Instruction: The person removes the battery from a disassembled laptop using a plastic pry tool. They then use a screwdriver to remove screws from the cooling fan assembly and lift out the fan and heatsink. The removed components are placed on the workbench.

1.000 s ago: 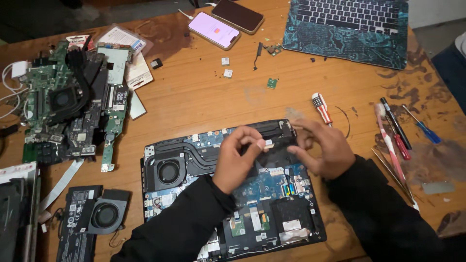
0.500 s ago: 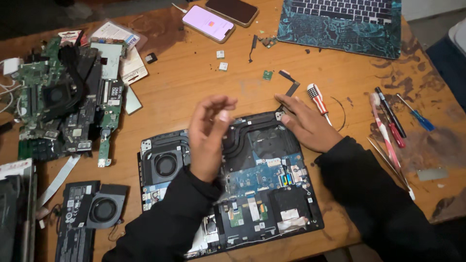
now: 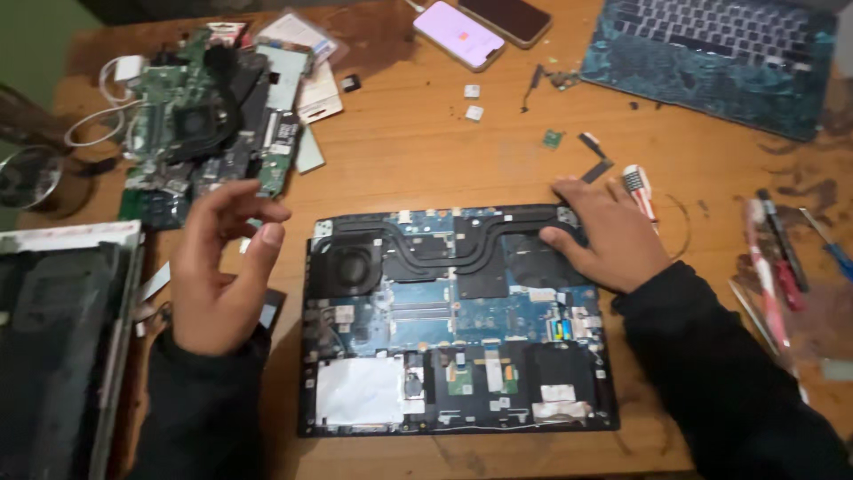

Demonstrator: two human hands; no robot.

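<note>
1. Since the earlier frames, our left hand point(image 3: 222, 267) has left the middle of the opened laptop base point(image 3: 458, 320) and now hovers off its left edge, fingers spread and loosely curled, holding nothing.
2. Our right hand point(image 3: 609, 233) has come down flat on the base's far right corner, palm over the right fan area, fingers apart and clamped on nothing.
3. We find the base lying bottom-up near the table's point(image 3: 426, 169) near edge, at its centre. Its cover is already off: both fans, the black heat pipes point(image 3: 444, 249) and the blue board are exposed. These parts remain seated, so we judge the strip-down only partly done.
4. A striped-handle screwdriver point(image 3: 638, 188) lies just beside our right hand. More tools point(image 3: 773, 258) sit toward the right edge.
5. A second green board point(image 3: 209, 124) lies at the far left corner, two phones point(image 3: 484, 27) at the far edge, a keyboard panel point(image 3: 711, 58) at the far right corner.
6. We cannot make out individual screws. The chassis point(image 3: 62, 347) at the left edge is cut off and dark.
</note>
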